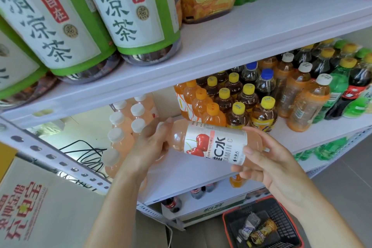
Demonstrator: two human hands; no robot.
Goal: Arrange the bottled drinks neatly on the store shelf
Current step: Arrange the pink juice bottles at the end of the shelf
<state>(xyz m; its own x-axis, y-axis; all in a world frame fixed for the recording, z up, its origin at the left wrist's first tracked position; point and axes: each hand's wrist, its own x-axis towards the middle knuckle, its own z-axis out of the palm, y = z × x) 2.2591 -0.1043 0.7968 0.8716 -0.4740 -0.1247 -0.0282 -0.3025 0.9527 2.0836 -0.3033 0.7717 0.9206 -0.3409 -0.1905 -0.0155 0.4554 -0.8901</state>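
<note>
A pink vitamin-C drink bottle (213, 143) with a cherry label lies sideways in the air in front of the middle shelf (201, 169). My left hand (150, 143) grips its cap end and my right hand (261, 159) grips its base end. Just behind, at the shelf's left, stand several matching pink bottles with white caps (124, 127). Orange-capped, yellow-capped and blue-capped bottles (237, 102) stand in rows to the right.
Large green-labelled tea bottles (60, 26) fill the upper shelf. A red-rimmed basket (261, 225) with two bottles sits on the floor at lower right. A cardboard box (30, 197) stands at lower left. Black wire loops (84, 153) hang beside the shelf post.
</note>
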